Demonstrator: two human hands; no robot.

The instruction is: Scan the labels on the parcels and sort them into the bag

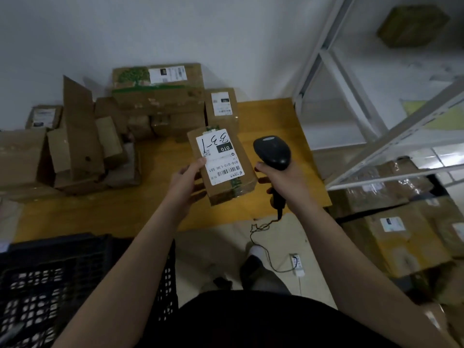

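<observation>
My left hand grips a small cardboard parcel by its left side, thumb on the white label, which faces up and reads "3-3-1" and "010" with a barcode. The parcel is held above the wooden table. Just to its right, my right hand grips the handle of a black barcode scanner, head pointing away from me. A cable trails from the scanner to the floor. No bag is in view.
Several cardboard parcels are piled at the back and left of the table, some opened. A black plastic crate stands at lower left. White metal shelving rises on the right, with more boxes on the floor below it.
</observation>
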